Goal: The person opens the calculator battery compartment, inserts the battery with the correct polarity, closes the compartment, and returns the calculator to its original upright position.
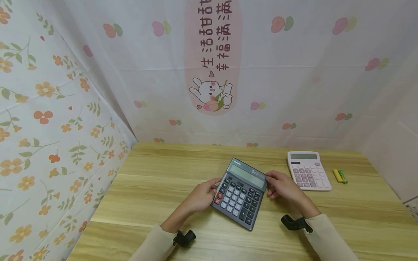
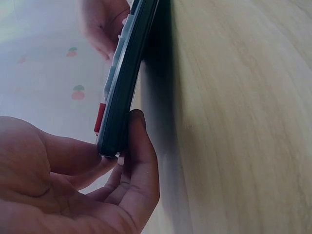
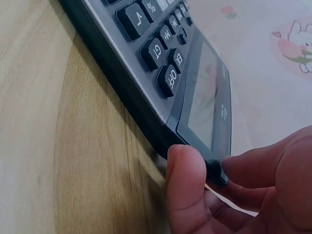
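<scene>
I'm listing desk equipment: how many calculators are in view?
2: a gray calculator held between the left hand and right hand; a pink calculator lying on the table, farther right.

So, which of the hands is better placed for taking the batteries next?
Probably the right hand: it is nearer the batteries. The left hand, across the dark calculator, is farther; both hands grip that calculator.

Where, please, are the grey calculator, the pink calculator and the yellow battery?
Grey calculator (image 1: 240, 195), head view: its keypad.
Pink calculator (image 1: 308, 171), head view: its keypad.
Yellow battery (image 1: 337, 176), head view: its mid-body.
</scene>
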A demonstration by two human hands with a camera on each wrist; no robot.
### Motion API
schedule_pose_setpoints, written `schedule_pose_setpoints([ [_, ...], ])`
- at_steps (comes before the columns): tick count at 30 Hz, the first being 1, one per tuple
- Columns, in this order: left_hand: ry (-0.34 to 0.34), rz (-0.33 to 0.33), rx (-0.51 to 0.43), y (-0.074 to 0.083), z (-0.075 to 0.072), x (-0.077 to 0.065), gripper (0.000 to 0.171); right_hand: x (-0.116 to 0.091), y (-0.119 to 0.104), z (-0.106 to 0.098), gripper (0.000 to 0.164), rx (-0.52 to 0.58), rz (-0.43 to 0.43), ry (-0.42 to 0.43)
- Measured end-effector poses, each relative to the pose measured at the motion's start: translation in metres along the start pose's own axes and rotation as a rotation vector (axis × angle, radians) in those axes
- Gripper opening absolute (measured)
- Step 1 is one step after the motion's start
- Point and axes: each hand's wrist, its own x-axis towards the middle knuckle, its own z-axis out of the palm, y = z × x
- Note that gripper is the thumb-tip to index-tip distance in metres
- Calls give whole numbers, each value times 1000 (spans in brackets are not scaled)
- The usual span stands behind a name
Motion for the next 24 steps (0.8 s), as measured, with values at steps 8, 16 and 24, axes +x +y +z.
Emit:
schedule_pose_setpoints([
  [8, 26, -34, -139, -4, -1, -1, 47, 1, 3, 0, 31, -5, -29, -1],
  [16, 51, -122, -507, -3, -4, 0, 51, -1, 6, -3, 28, -50, -17, -5],
  [24, 129, -168, -658, 0, -7, 2, 50, -4, 6, -6, 25, -36, -32, -46],
])
